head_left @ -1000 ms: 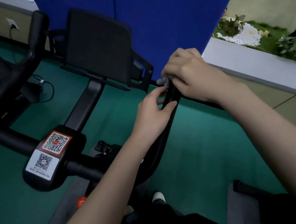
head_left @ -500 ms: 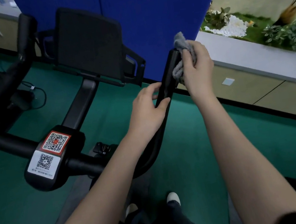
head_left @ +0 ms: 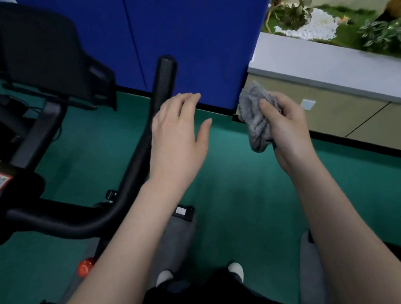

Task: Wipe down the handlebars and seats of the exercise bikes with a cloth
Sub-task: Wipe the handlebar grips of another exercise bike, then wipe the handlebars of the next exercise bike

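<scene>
Right hand [head_left: 288, 128] clutching bunched grey cloth [head_left: 256, 117], right of black handlebar [head_left: 159, 93]; left hand [head_left: 178, 134] open-fingered beside the bar.

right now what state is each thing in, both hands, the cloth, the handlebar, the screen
handlebar, bare, no hand curled round it
left hand, open, fingers straight, in front of the handlebar
grey cloth, bunched up, off the handlebar
right hand, grips the grey cloth, apart from the bike
bike screen, dark
</scene>
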{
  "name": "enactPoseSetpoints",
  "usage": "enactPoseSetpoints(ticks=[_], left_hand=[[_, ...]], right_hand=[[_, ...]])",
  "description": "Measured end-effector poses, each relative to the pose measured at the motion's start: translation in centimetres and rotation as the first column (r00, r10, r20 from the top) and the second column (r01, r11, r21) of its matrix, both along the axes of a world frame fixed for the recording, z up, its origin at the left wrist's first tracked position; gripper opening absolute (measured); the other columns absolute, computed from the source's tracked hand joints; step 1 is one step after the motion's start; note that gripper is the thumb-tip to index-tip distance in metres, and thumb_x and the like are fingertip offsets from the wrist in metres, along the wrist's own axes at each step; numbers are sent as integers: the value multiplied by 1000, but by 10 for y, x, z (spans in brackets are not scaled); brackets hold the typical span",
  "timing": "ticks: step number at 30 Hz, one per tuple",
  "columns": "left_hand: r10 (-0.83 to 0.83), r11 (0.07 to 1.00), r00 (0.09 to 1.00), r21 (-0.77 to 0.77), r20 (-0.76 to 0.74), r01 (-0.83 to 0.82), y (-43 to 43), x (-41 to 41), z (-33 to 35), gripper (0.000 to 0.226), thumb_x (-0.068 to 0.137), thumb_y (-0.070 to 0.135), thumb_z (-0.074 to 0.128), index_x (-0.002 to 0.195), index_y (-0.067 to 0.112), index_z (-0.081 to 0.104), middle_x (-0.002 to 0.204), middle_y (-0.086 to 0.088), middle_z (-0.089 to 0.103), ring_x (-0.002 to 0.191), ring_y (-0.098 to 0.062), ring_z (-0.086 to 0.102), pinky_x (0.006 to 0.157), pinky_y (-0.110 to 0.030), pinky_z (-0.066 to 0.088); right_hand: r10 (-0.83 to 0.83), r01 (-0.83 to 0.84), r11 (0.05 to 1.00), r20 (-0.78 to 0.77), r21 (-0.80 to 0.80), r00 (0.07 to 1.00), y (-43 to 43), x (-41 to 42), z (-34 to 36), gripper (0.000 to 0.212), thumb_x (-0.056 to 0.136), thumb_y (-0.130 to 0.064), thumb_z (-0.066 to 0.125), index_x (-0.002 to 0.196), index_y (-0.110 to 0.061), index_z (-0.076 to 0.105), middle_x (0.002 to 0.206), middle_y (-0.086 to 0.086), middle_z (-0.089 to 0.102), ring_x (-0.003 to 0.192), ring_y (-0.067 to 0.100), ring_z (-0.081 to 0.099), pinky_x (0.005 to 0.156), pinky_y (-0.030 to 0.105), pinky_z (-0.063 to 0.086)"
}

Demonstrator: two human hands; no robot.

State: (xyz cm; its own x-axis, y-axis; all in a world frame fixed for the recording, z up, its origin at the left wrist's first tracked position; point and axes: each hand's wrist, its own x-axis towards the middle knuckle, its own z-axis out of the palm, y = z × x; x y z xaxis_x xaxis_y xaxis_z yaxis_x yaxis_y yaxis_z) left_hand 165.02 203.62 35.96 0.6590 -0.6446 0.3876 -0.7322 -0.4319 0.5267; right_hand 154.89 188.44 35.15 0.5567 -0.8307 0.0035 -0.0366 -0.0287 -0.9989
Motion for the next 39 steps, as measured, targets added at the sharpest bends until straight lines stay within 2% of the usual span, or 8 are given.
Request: enactPoseSetpoints(ticks=[9, 13, 18, 21, 27, 31, 37, 39], left_hand=[[-128, 955, 987, 256, -97, 149, -86, -71, -44, 48, 94, 31, 54, 136, 9, 47, 146, -5, 41, 132, -24, 38, 111, -38, 28], [-170, 893, 978, 401, -122, 205, -110, -91, -74, 50, 95, 36, 51, 139, 13, 44, 147, -2, 41, 135, -21, 34, 110, -33, 21], [-203, 801, 965, 539, -166, 261, -131, -98, -102, 57, 95, 49, 44, 141, 17, 40, 149, -1, 38, 141, -18, 25, 115, -34, 10], [-208, 757, 955, 585, -209, 293, -147, -92, -113, 63, 94, 56, 39, 144, 17, 36, 153, -1, 32, 144, -17, 20, 118, -37, 8], [-170, 724, 950, 621, -262, 300, -181, -58, -136, 68, 93, 58, 37, 147, 18, 30, 157, -2, 22, 145, -18, 17, 118, -38, 10], [-131, 734, 959, 625, -253, 265, -217, -14, -149, 68, 93, 58, 36, 147, 19, 29, 157, -1, 22, 145, -18, 14, 117, -37, 9], [-32, 739, 979, 655, -199, 157, -259, 57, -150, 67, 92, 61, 33, 146, 20, 32, 156, 0, 26, 146, -16, 10, 117, -36, 7], [12, 741, 978, 658, -208, 131, -267, 77, -146, 67, 93, 60, 34, 146, 20, 31, 155, 0, 27, 146, -16, 12, 117, -36, 8]], right_hand=[[-76, 75, 989, 3, 125, 997, -58, -109, -40, 21, 97, -9, 49, 93, -22, 64, 89, -2, 67, 84, 12, 62, 74, 23, 48], [-181, 185, 963, -36, 199, 983, -79, -159, -64, 22, 96, -9, 51, 90, -23, 66, 84, -10, 70, 81, 6, 66, 68, 18, 50], [-292, 315, 907, -122, 280, 949, -98, -197, -90, 19, 96, -11, 51, 88, -20, 67, 86, -3, 69, 83, 11, 64, 72, 26, 48], [-334, 366, 879, -151, 306, 930, -114, -200, -99, 19, 96, -12, 52, 88, -19, 67, 85, -3, 69, 81, 11, 64, 70, 25, 48], [-324, 362, 890, -174, 277, 930, -162, -165, -106, 23, 95, -9, 51, 78, -19, 64, 67, -15, 67, 66, 1, 62, 57, 13, 46], [-270, 315, 912, -194, 263, 943, -210, -110, -105, 21, 95, -10, 52, 82, -20, 66, 76, -10, 69, 70, 1, 64, 59, 13, 47], [-62, 109, 968, -203, 227, 977, -265, -1, -91, 23, 94, -4, 51, 83, -20, 64, 74, -9, 65, 64, -1, 58, 61, 11, 45], [14, 36, 973, -213, 230, 977, -275, 32, -87, 21, 94, -3, 51, 86, -18, 63, 78, -5, 64, 68, 2, 58, 64, 13, 45]])
